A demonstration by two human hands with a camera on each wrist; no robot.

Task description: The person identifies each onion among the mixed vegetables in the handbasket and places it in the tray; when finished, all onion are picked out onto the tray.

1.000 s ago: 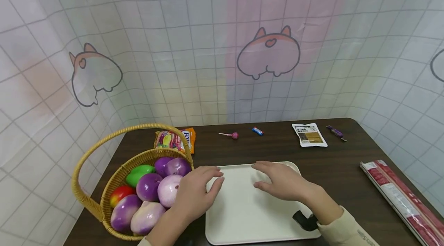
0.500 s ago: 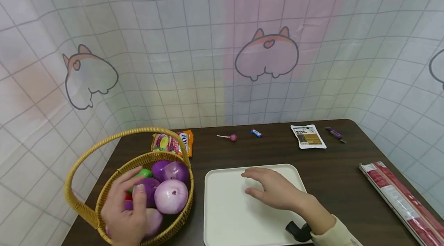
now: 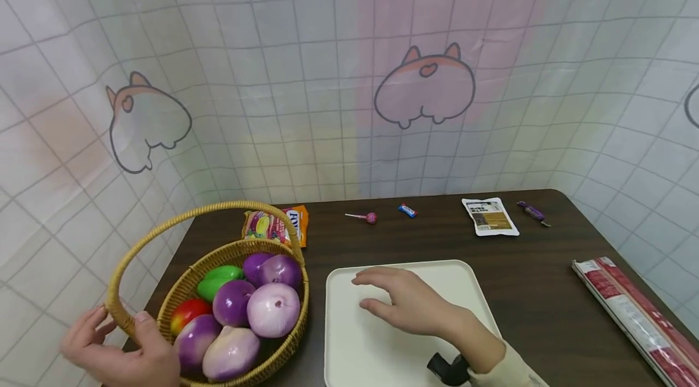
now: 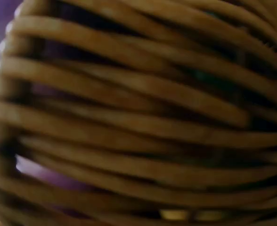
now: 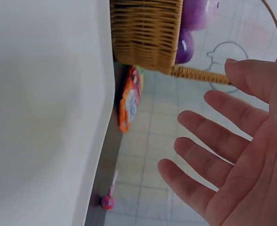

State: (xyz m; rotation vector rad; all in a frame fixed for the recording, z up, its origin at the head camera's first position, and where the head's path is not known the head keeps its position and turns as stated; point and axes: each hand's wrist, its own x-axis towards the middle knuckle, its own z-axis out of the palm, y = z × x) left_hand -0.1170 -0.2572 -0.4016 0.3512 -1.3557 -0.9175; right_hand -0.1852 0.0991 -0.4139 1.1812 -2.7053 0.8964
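A woven basket [image 3: 295,338] stands on the left of the table, filled with several shiny purple-and-white onion-like vegetables [image 3: 273,309], a green fruit [image 3: 215,284] and a red-yellow fruit [image 3: 188,314]. My left hand [image 3: 128,350] is at the near left foot of its arched handle [image 3: 204,210], thumb on one side and fingers on the other, pinching it. The left wrist view is filled by the blurred weave of the basket wall [image 4: 143,127]. Over the white tray [image 3: 355,347], my right hand [image 3: 409,305] hovers with fingers spread and holding nothing.
Along the back of the table lie an orange candy bag [image 3: 297,223], a lollipop [image 3: 371,218], a small blue candy [image 3: 406,210], a white-and-gold pouch [image 3: 491,217] and a purple wrapped candy [image 3: 532,212]. A long red-and-white package [image 3: 633,314] lies at the right edge.
My left hand has moved left from above the tray, across the basket, to its handle. My right hand has shifted slightly left over the tray.
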